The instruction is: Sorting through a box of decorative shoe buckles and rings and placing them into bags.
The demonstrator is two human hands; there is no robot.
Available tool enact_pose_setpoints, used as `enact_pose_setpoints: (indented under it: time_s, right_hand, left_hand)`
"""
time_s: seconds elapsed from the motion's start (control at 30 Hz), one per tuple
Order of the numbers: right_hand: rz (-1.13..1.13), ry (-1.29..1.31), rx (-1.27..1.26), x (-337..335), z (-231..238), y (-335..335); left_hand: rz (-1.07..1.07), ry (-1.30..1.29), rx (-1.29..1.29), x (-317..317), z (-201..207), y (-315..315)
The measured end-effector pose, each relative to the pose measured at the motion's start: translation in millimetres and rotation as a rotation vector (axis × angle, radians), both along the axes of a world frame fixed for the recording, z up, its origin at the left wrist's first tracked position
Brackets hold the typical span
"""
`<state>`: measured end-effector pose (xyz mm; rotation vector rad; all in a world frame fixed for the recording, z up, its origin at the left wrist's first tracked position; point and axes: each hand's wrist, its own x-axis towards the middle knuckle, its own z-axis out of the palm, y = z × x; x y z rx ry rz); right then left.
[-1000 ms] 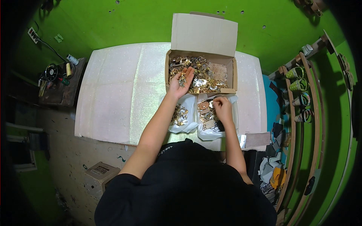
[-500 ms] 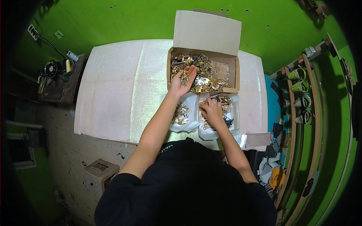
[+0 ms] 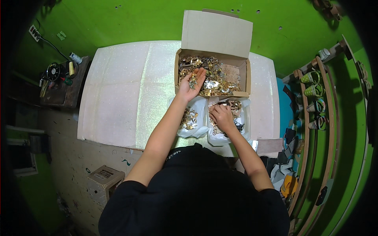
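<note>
Over the near left part of an open cardboard box, my left hand is turned palm up and cupped around a few small metal buckles, which look gold and silver. The box is heaped with many more shiny metal fittings. Lower right, my right hand reaches down into a clear plastic tub, its fingers bent together among small coppery and dark fittings. What its fingertips pinch, if anything, is hidden. Beside it stands a second tub lined with a white plastic bag, holding gold-coloured pieces.
The box's lid stands up against the green wall. A whitish sheet covers the table. At right are a wooden rack with sandals, a striped piece and scraps. A small machine with thread spools stands far left.
My right hand has shifted slightly within the right tub, its fingers drawing closer together. The left hand stays nearly still with the buckles in its palm.
</note>
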<state>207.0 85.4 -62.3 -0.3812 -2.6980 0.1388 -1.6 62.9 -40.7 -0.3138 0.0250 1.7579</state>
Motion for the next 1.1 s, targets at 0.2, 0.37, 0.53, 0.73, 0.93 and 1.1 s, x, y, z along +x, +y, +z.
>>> enact_pose_setpoints:
  time_s: [0.2, 0.37, 0.53, 0.73, 0.93, 1.1]
  right_hand:
    - [-0.173, 0.114, -0.127, 4.3, 3.9, 0.7]
    - [-0.326, 0.254, -0.626, 8.6, 6.9, 2.5]
    - [-0.401, 0.436, -1.341, 6.2, 19.3, 3.4]
    - [-0.264, 0.544, -1.324, -40.5, 67.3, 23.5]
    - [-0.169, 0.39, -1.018, -101.2, 94.7, 35.8]
    - [-0.067, 0.33, -0.596, -114.0, 96.1, 37.8]
  left_hand:
    - [-0.011, -0.038, 0.032, -1.7, -2.8, 0.0]
    - [-0.016, -0.045, 0.027, -1.4, -2.2, -0.1]
    - [-0.018, -0.039, 0.032, -2.6, -3.0, -0.2]
    - [-0.001, 0.014, -0.024, -0.6, 0.6, 2.8]
    - [0.007, 0.223, -0.133, -0.6, -4.2, 3.4]
    - [-0.035, 0.173, -0.036, -5.7, -21.0, -0.9]
